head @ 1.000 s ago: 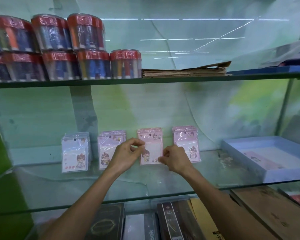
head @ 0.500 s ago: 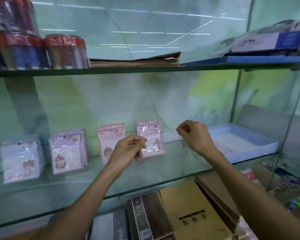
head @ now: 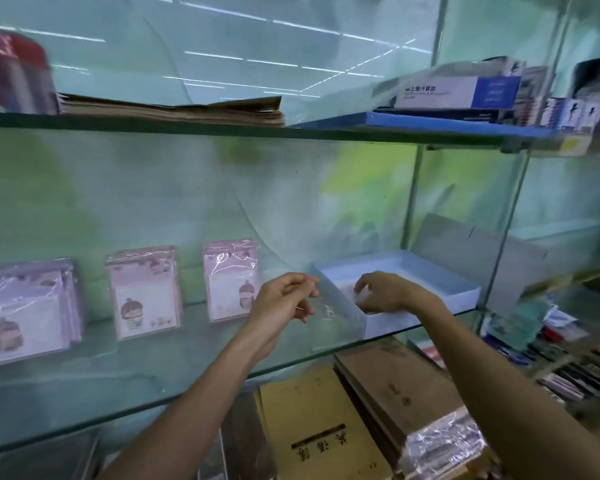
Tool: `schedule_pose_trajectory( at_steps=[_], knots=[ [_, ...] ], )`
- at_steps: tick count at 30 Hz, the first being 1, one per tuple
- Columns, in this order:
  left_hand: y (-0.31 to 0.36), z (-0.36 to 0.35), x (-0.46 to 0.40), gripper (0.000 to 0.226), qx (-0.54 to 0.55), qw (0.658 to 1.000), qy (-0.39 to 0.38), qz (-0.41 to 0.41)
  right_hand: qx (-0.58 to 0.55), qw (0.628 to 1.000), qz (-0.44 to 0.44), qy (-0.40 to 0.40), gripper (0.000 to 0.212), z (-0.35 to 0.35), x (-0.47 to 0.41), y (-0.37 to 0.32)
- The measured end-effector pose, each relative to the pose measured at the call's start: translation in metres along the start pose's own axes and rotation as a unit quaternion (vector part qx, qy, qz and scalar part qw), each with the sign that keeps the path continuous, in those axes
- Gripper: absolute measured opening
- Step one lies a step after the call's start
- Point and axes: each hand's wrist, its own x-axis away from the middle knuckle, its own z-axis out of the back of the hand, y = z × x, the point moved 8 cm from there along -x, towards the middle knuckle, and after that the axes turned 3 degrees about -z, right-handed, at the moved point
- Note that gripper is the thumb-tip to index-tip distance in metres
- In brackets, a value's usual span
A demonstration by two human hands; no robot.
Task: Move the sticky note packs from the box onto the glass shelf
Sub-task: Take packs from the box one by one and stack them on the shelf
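Observation:
Three stacks of pink sticky note packs lean upright against the back of the glass shelf: one at the left, one in the middle, one to its right. A shallow light-blue box rests on the shelf's right end. My right hand reaches down inside the box, fingertips on something pale at its floor; the grip itself is hidden. My left hand hovers just left of the box, fingers loosely curled and holding nothing.
The upper glass shelf carries brown paper sheets, red-lidded tubs and blue-and-white boxes. Brown notebooks lie under the shelf. A metal upright stands behind the box.
The view swung right. Both hands left the packs standing on the shelf; my right hand went down into the blue box and my left hand followed toward it.

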Motion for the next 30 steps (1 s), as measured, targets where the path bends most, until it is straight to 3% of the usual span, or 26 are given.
schedule_pose_trajectory(
  at_steps=[6,8,10,12,15,17,18,19,23,30],
  knots=[
    [-0.001,-0.002,-0.008,0.012,0.013,1.000,0.006,0.008,0.024,1.000,0.008,0.003,0.045,-0.001,-0.010,-0.004],
    [0.001,0.000,-0.008,0.012,0.018,1.000,0.008,0.007,-0.050,0.998,0.000,0.044,0.038,0.010,-0.007,-0.001],
    [0.003,0.005,-0.009,0.014,0.023,1.000,0.014,0.005,-0.220,0.971,-0.012,0.089,0.028,0.026,-0.001,0.004],
    [0.004,0.012,-0.009,0.015,0.026,0.999,0.023,0.004,-0.438,0.895,-0.033,0.075,0.025,0.032,0.001,0.010],
    [0.004,0.023,-0.010,0.014,0.026,0.999,0.032,0.003,-0.721,0.691,0.005,-0.048,0.033,0.029,0.001,-0.006],
    [0.004,0.031,-0.008,0.013,0.030,0.999,0.036,0.001,-0.829,0.548,0.039,-0.102,0.044,0.032,0.001,-0.022],
    [0.004,0.034,-0.007,0.013,0.030,0.999,0.039,0.000,-0.850,0.512,0.051,-0.116,0.052,0.033,0.003,-0.031],
    [0.005,0.039,-0.006,0.013,0.029,0.999,0.041,0.000,-0.855,0.501,0.062,-0.121,0.053,0.033,0.004,-0.040],
    [0.008,0.060,-0.001,0.012,0.027,0.998,0.054,-0.004,-0.839,0.526,0.082,-0.115,0.024,0.028,0.005,-0.072],
    [0.035,0.109,0.008,0.014,0.039,0.993,0.105,-0.030,-0.810,0.545,0.096,-0.195,0.027,-0.002,0.016,-0.134]
  ],
)
